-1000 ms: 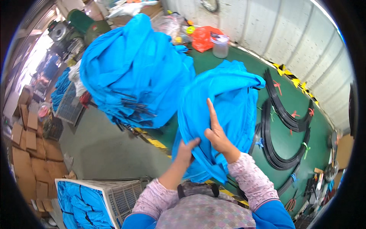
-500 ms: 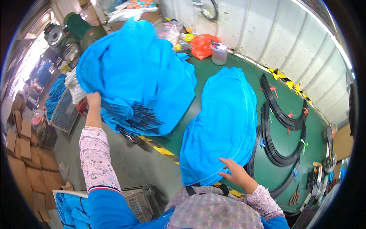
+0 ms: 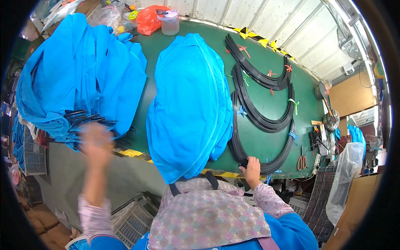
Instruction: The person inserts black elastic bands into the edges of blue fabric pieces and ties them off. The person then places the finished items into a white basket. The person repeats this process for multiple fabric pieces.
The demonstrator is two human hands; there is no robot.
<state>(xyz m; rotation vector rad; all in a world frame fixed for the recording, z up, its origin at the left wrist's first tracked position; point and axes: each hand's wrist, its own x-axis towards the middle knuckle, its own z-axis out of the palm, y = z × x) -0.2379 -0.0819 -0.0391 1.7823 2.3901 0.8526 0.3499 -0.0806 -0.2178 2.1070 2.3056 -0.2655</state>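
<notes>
My right hand has its fingers closed at the near curve of the lowest bundle of thin black rods, which is bent in a U and tied with blue ties. My left hand, smeared by motion, is in front of the large blue fabric heap; its fingers cannot be made out. Dark rod ends poke out of that heap just beyond the hand. Between my hands lies a stack of blue fabric pieces with rounded edges, touched by neither.
Two more black rod bundles with red and green ties lie farther back on the green table. Scissors lie at the right. A lidded plastic tub and a red bag stand at the back. Below is a crate.
My left hand has let go of the heap's left edge and come nearer. The right hand has moved from the blue stack to the rod bundle. The view has swung right.
</notes>
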